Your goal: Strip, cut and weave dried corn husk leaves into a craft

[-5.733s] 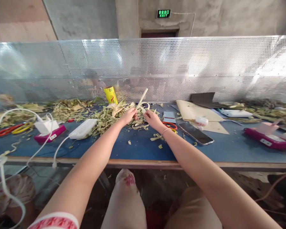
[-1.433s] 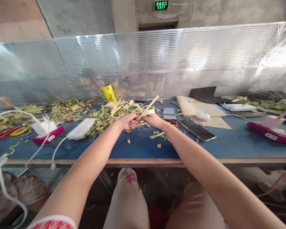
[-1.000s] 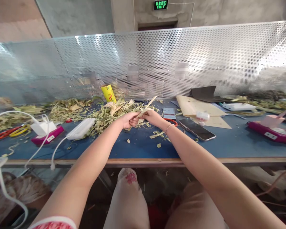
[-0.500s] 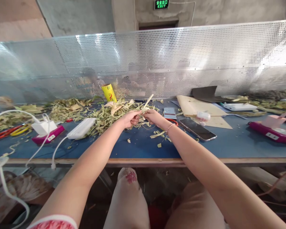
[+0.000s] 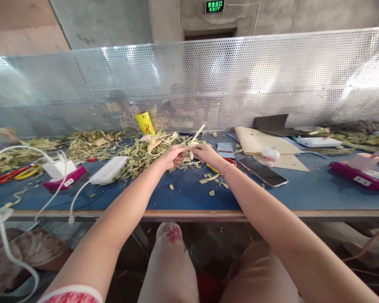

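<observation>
Both hands meet above the blue table [image 5: 183, 198], pinching one pale leaf strip [image 5: 196, 135]. My left hand [image 5: 173, 156] is closed on the strip's lower part, fingers curled. My right hand [image 5: 205, 152], a thin bracelet on its wrist, pinches the same strip from the right. One end of the strip pokes up and away to the right. Right behind the hands lies a heap of green and tan leaf strips [image 5: 139, 153]. Small cut scraps [image 5: 208, 179] lie on the table below my right wrist.
A phone [image 5: 263, 171] and red-handled scissors [image 5: 229, 161] lie right of my hands, cardboard sheets [image 5: 259, 145] behind them. White chargers [image 5: 109, 169] with cables and a pink device [image 5: 65, 180] sit left. A yellow can [image 5: 145, 123] stands by the perforated metal screen [image 5: 271, 75]. Another pink device [image 5: 360, 179] sits far right.
The hands have come closer together on the strip, and its free end has swung from slanting right to more upright. The looped part seen earlier is folded down into my fingers.
</observation>
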`<state>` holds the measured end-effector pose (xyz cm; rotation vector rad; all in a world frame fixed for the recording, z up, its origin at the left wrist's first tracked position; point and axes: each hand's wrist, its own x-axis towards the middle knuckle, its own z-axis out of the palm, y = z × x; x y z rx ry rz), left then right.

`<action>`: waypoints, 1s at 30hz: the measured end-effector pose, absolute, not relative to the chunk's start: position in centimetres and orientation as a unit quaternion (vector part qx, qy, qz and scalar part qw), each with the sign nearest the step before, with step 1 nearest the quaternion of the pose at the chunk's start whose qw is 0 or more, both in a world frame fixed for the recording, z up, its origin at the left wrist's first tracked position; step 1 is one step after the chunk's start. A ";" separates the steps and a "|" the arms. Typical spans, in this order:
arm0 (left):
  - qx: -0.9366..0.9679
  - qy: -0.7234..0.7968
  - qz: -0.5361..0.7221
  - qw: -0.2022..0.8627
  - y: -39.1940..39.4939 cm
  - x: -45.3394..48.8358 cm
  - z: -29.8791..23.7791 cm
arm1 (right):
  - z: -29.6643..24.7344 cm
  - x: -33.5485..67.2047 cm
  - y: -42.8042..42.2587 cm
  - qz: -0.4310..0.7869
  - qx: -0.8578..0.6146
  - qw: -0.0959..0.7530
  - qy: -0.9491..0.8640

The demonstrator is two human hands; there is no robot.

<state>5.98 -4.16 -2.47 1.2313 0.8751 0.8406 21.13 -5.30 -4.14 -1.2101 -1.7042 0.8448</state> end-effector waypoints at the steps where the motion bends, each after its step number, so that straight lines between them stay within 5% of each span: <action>1: 0.541 0.387 0.374 0.646 -4.2 6.0 -2.4 | -4.1 21.2 -5.3 0.318 -0.487 0.432 -0.689; 16: 0.545 0.378 0.336 0.669 -4.4 5.7 -1.6 | -4.5 21.7 -4.4 0.089 -0.481 0.456 -0.743; 30: 0.484 0.393 0.349 0.700 -4.3 5.7 -1.2 | -4.8 21.3 -4.5 0.287 -0.449 0.441 -0.722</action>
